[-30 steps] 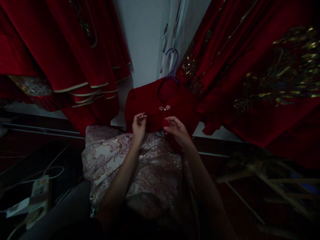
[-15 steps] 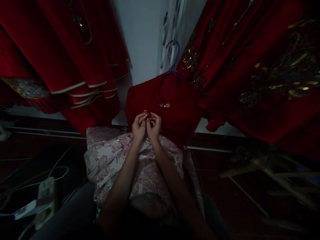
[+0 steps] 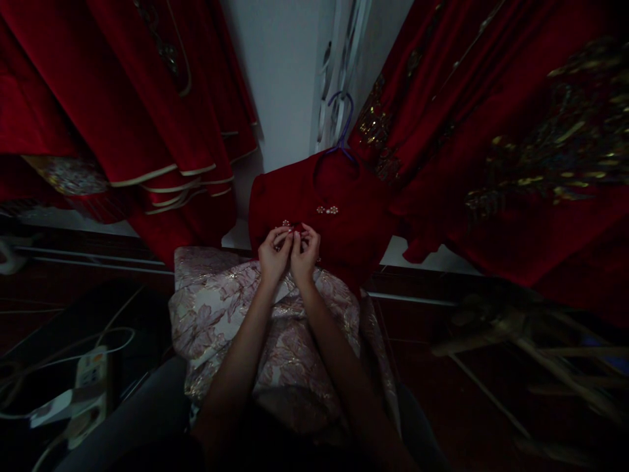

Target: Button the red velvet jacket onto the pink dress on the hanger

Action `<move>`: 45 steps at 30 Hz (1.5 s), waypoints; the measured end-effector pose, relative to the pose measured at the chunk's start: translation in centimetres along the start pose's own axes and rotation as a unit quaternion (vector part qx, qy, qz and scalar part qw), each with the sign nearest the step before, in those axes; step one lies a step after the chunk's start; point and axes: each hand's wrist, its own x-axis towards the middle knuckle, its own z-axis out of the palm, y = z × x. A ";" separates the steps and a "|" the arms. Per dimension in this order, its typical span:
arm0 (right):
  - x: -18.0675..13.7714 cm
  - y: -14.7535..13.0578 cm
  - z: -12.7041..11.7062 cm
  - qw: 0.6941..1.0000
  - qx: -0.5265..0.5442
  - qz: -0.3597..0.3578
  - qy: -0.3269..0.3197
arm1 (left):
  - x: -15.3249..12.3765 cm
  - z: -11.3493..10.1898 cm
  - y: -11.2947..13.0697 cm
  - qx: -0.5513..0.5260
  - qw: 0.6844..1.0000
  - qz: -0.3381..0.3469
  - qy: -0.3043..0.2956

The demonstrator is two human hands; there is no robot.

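At frame centre, the left hand (image 3: 274, 254) and right hand (image 3: 305, 253), fingertips together, pinch a red garment (image 3: 356, 233); a beaded ornament (image 3: 285, 223) sits just above, nearer the left.

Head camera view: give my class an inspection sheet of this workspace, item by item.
Surface: creased floral fabric across the lap.
Job's things: red garment on a purple hanger, pearly fastening at its front.
Clutter: wooden-looking frame at lower right, blurred.
Hands: left hand and right hand meet over the red garment; what they pinch is too dark to tell.
Cables: white cable looping beside a power strip, lower left.
Surroundings: red hanging clothes on both sides, pale panel behind; dim light.
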 end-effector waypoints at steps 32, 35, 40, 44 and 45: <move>0.0 -1.5 -0.9 0.999 -0.026 0.005 -0.028 | 0.2 -1.8 1.9 0.180 0.976 0.122 -0.019; 0.0 -1.3 -0.8 0.999 -0.012 0.019 -0.026 | -0.3 -1.2 1.0 0.168 0.979 0.117 0.009; 1.1 -2.4 -3.4 0.990 0.012 0.066 -0.125 | -3.0 0.8 -0.9 0.143 0.981 0.076 0.103; 2.8 -4.9 -8.6 0.970 -0.046 0.064 -0.230 | -4.6 1.7 -1.2 0.173 0.976 0.098 0.092; 3.2 -5.5 -9.9 0.969 -0.064 0.065 -0.228 | -4.7 1.7 -1.1 0.172 0.975 0.102 0.094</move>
